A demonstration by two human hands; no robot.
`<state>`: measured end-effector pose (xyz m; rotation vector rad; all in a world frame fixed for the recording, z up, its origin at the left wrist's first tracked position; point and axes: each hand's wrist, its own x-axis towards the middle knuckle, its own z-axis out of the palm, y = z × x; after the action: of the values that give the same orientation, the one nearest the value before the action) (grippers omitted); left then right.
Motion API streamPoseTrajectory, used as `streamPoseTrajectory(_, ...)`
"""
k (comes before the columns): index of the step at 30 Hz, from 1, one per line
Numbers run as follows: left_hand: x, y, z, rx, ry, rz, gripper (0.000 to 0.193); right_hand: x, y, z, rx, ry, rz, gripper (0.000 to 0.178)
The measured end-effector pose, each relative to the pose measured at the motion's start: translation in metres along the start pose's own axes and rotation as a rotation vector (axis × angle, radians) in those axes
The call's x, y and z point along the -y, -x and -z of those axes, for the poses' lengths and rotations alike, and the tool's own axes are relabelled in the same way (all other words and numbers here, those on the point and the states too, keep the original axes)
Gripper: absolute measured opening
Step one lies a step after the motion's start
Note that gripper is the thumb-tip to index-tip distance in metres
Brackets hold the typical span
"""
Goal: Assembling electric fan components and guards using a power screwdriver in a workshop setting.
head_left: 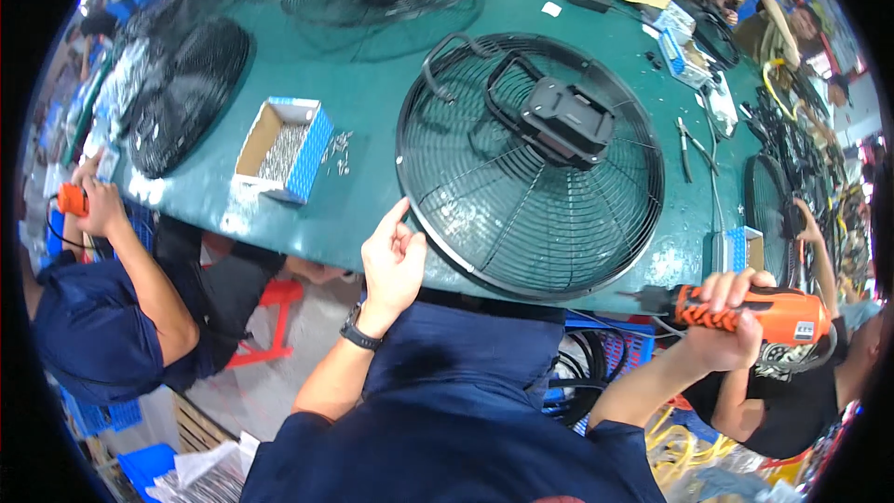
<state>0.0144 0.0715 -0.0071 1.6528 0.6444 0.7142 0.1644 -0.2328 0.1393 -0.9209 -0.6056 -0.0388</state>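
Orange driver (790, 310) held ready beside the fan unit (570, 121)

The fan unit lies on the bench (363, 84). Left hand (395, 265) is half curled at its rim; whether it grips anything, I cannot tell. Right hand (731, 324) grasps the driver. Fastening seems in hand; next calls for careful alignment.

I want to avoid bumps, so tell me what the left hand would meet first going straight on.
The left hand would likely meet the rim of the round black fan guard first; whether the index fingertip already touches it is unclear.
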Motion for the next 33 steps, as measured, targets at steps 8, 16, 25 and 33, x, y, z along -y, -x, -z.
streamPoseTrajectory(8,-0.037,-0.020,-0.010,0.042,0.038,-0.089,0.038,-0.028,-0.005,0.110,-0.445,0.430,0.153,0.026)
streamPoseTrajectory(16,-0.137,-0.086,-0.107,0.409,-0.686,-0.541,0.048,-0.030,-0.019,0.105,-0.496,0.408,0.177,0.024)
streamPoseTrajectory(25,-0.099,-0.094,-0.142,0.380,-0.582,-0.448,0.028,-0.033,0.008,0.095,-0.409,0.425,0.276,0.029)
streamPoseTrajectory(33,-0.094,-0.081,-0.130,0.483,-0.323,-0.338,0.041,-0.034,-0.007,0.101,-0.508,0.391,0.168,0.027)
